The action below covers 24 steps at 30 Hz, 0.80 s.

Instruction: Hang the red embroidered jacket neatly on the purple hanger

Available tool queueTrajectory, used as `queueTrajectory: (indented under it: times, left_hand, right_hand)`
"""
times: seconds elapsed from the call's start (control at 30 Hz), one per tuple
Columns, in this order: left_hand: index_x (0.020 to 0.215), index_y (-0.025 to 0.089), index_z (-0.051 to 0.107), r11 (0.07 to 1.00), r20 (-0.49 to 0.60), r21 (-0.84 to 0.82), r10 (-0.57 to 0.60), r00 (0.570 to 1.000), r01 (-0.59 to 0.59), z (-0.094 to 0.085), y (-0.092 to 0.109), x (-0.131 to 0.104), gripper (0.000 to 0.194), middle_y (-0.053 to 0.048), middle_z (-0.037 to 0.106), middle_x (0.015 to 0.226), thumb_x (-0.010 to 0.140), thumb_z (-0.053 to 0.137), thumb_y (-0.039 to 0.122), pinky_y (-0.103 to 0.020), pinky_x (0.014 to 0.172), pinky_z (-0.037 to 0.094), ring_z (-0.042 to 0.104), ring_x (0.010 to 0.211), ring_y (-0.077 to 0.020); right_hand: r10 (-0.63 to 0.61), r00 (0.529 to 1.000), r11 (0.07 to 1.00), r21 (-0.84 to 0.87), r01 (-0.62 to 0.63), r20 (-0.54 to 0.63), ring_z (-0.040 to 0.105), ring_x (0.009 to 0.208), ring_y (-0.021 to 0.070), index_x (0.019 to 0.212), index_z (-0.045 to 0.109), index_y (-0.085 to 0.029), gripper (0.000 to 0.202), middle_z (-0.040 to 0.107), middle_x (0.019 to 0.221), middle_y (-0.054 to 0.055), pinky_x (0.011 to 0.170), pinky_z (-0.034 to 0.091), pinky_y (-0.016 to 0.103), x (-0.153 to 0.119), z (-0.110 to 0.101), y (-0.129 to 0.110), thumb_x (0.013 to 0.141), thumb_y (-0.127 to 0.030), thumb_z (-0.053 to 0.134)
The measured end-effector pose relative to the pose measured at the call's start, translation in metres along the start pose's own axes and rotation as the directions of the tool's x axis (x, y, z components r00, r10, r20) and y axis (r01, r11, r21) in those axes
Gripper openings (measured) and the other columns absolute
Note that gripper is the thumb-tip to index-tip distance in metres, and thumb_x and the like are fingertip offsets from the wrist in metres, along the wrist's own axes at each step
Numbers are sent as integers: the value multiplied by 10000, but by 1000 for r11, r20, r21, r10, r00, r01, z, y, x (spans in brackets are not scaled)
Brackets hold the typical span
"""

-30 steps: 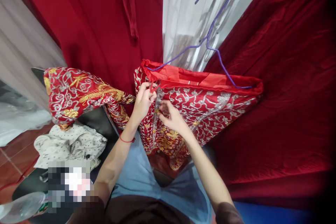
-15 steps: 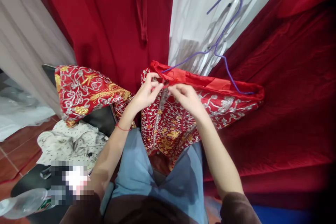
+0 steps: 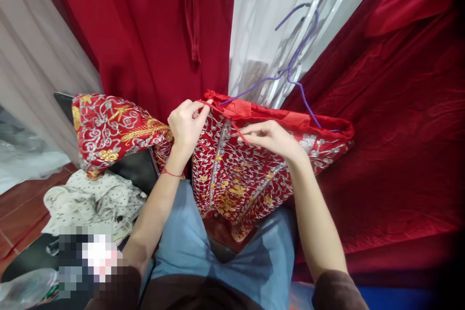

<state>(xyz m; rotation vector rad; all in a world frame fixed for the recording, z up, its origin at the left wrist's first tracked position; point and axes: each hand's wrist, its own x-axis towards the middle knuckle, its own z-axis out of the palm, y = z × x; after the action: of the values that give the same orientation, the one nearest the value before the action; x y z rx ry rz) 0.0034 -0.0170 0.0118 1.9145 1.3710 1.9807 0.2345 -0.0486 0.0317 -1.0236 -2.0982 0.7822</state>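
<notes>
Both left hand [image 3: 187,125] and right hand [image 3: 274,139] pinched red cord [image 3: 239,131], fingertips together; remotely I saw red curtain [image 3: 145,24] at eleven, spotted cloth [image 3: 87,203] on black seat [image 3: 27,259] at eight.

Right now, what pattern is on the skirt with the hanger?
The skirt is red with silver swirls and gold shapes, best seen in the head view.

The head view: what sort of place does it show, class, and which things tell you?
Perhaps a dressing or costume room: red drapes, a purple hanger in an embroidered garment, and more embroidered cloth draped over a black chair.
</notes>
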Motion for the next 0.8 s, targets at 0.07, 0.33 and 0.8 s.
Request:
queueTrajectory:
  times: [0.07, 0.33, 0.8]
  left_hand:
    - [621, 196, 662, 987, -99, -159, -22, 995, 6, 5, 10, -4, 273, 24, 368, 587, 843, 709, 348, -244, 582, 278, 325, 586, -108]
    - [742, 210, 770, 914, 380, -403, 124, 917, 43, 7, 10, -22, 70, -10, 569, 762, 744, 790, 277, -219, 603, 385, 483, 662, -105]
    - [634, 156, 730, 881, 789, -296, 8, 614, 369, -3, 6, 17, 225, 0, 598, 649, 597, 846, 345, -206, 561, 396, 483, 596, -96]
  right_hand:
    - [-54, 998, 974, 222, 47, 22, 352, 489, 83, 980, 794, -223, 336, 488, 550, -49, 490, 268, 245, 4, 9, 2, 867, -501, 644]
    - [-183, 928, 956, 161, 244, -324, 454, 597, 116, 995, 789, -256, 297, 579, 731, 0, 558, 389, 260, 19, 31, 10, 872, -488, 650]
    - [-479, 876, 624, -724, 294, -57, 541, 685, 134, 970, 695, -207, 327, 663, 881, 62, 583, 377, 250, 27, 39, 16, 1035, -303, 389]
